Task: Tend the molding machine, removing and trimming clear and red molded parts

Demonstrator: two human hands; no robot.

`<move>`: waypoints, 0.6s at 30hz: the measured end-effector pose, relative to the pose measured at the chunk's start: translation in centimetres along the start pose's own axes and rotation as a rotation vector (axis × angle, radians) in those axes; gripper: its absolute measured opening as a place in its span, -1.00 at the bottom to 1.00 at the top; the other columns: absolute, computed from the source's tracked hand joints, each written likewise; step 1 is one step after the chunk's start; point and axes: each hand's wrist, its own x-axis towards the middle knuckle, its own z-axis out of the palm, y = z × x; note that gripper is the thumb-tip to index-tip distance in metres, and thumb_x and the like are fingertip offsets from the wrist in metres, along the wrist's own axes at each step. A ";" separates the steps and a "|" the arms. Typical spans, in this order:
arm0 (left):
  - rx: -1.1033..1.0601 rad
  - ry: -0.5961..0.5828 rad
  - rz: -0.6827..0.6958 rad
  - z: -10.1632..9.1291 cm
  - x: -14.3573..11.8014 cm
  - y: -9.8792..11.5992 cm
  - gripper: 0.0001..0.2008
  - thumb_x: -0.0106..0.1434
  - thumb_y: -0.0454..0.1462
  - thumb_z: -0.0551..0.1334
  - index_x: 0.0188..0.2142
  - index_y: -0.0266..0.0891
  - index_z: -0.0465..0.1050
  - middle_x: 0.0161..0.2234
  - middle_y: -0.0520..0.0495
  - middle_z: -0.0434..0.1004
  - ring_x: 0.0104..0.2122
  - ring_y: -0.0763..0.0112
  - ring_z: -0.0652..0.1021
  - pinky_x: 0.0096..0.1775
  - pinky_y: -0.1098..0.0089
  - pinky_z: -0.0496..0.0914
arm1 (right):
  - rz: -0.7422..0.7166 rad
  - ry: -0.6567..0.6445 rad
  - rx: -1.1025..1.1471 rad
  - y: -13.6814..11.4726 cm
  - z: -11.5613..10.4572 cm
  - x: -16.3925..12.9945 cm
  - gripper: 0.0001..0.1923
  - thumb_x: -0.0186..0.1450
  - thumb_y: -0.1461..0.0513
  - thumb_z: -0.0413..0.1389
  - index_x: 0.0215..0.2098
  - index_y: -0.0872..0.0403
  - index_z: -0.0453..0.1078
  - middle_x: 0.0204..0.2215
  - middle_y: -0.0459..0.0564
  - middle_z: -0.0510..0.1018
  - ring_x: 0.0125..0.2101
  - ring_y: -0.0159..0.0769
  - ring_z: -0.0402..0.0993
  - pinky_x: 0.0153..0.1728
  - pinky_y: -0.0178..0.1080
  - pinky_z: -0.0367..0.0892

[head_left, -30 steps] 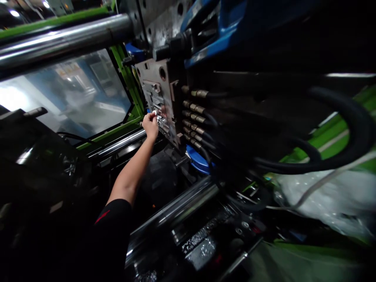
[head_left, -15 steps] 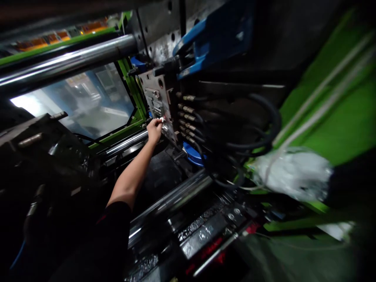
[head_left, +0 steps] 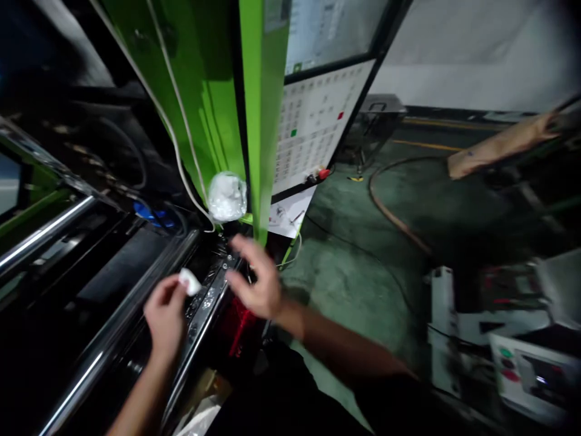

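My left hand (head_left: 165, 316) pinches a small white moulded part (head_left: 189, 281) between thumb and fingertips, low in the picture over the machine's front rail (head_left: 190, 339). My right hand (head_left: 255, 280) hovers just to the right of it, fingers spread and empty, near the green door post (head_left: 262, 115). The two hands are a short way apart and the white part sits between them.
A crumpled clear plastic bag (head_left: 226, 196) hangs on a white cable by the green post. Behind it stands a control panel (head_left: 313, 124) with a keypad. Shiny tie bars (head_left: 43, 233) run at the left. Green floor with a hose (head_left: 390, 212) and a white box (head_left: 521, 357) lie right.
The view has swung right, away from the mould face. My left hand has pulled back from the mould with the white part. My right hand has come into view.
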 end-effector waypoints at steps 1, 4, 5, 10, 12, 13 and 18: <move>-0.045 -0.102 -0.172 1.2 -3.8 -1.0 -0.58 0.12 -0.05 0.48 -0.11 -0.23 0.57 -0.25 -0.07 0.62 -0.32 0.29 0.59 -0.23 0.32 0.49 | 0.166 -0.194 0.129 0.3 0.4 -3.6 -0.31 0.35 0.16 0.29 0.39 -0.22 0.24 0.29 -0.06 0.39 0.23 -0.10 0.39 0.19 -0.06 0.43; -0.193 -0.238 -0.438 4.7 -11.0 -3.6 -0.68 0.12 -0.02 0.46 -0.17 -0.03 0.60 -0.20 -0.04 0.64 -0.20 0.15 0.64 -0.12 0.20 0.55 | 0.447 -0.263 0.238 2.8 0.3 -11.6 -0.59 0.40 0.23 0.16 0.20 -0.13 0.49 0.03 0.01 0.58 0.00 -0.13 0.57 0.01 -0.11 0.53; -0.204 -0.301 -0.486 5.5 -12.1 -4.4 -0.71 0.13 -0.01 0.45 -0.19 0.01 0.62 -0.18 -0.04 0.65 -0.14 0.13 0.64 -0.06 0.18 0.55 | 0.507 -0.243 0.224 4.2 -0.2 -13.0 -0.65 0.39 0.24 0.15 0.11 -0.09 0.57 -0.05 0.02 0.62 -0.07 -0.14 0.59 -0.04 -0.13 0.54; -0.110 -0.389 -0.678 6.0 -13.8 -9.7 -0.51 0.12 0.10 0.39 0.02 0.06 0.57 0.07 -0.07 0.60 0.05 0.12 0.61 0.06 0.19 0.53 | 0.757 -0.213 0.003 13.5 -3.9 -11.2 -0.83 0.26 0.17 0.26 -0.30 0.10 0.65 -0.45 -0.01 0.62 -0.41 -0.17 0.55 -0.33 -0.20 0.48; -0.036 -0.324 -0.735 4.8 -14.6 -12.0 -0.43 0.09 0.17 0.35 0.03 0.03 0.54 0.06 -0.10 0.60 0.03 0.11 0.62 0.01 0.19 0.55 | 0.837 -0.134 -0.145 17.8 -5.8 -7.8 -0.77 0.32 0.14 0.24 -0.30 0.17 0.61 -0.54 -0.02 0.56 -0.46 -0.19 0.50 -0.35 -0.19 0.45; 0.009 -0.303 -0.755 3.9 -15.2 -13.0 -0.41 0.07 0.19 0.33 0.01 0.01 0.54 0.03 -0.11 0.62 0.02 0.10 0.63 0.01 0.19 0.55 | 0.874 -0.083 -0.231 19.8 -6.8 -5.9 -0.74 0.37 0.13 0.21 -0.28 0.19 0.58 -0.52 -0.02 0.56 -0.45 -0.21 0.50 -0.32 -0.18 0.45; 0.310 -0.234 -0.861 -1.6 -20.7 -16.5 -0.49 -0.08 0.18 0.33 -0.25 -0.05 0.57 -0.22 -0.10 0.66 -0.03 -0.07 0.64 -0.05 0.10 0.56 | 0.938 0.038 -0.602 26.6 -10.5 1.6 -0.68 0.49 0.05 0.16 -0.02 0.16 0.47 -0.10 0.08 0.58 -0.12 -0.16 0.55 0.01 -0.01 0.45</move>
